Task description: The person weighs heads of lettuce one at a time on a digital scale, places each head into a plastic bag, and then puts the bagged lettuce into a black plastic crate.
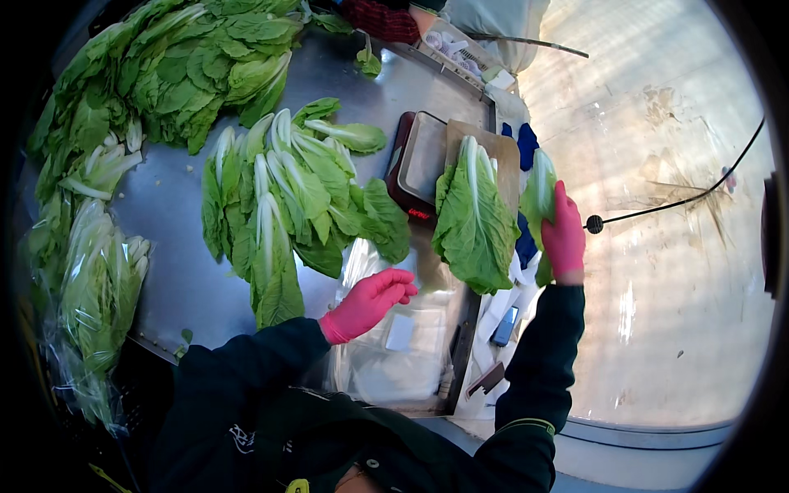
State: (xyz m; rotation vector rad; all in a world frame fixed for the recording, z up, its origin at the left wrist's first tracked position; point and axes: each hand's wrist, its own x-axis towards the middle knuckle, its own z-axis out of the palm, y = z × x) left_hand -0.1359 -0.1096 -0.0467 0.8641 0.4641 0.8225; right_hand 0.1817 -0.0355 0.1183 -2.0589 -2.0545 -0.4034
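Note:
My right hand (564, 232), in a pink glove, grips a leafy green (538, 193) with a pale stalk beyond the table's right edge. My left hand (370, 305), gloved in pink too, hovers over the near part of the table; its fingers are stretched out and hold nothing. Between the hands, a bunch of leafy greens (475, 222) lies on a brown board (507, 156), stalks pointing away from me. Left of that stands a small scale (425, 156) with a lit red display. A loose pile of greens (288, 185) spreads across the table beyond my left hand.
A large heap of greens (189, 70) covers the far left of the metal table (177, 238). Bagged greens (103, 279) lie at the left edge. Clear plastic bags (394, 370) are in front of me. Another person's sleeve (382, 20) shows at the back, near a tray (456, 53).

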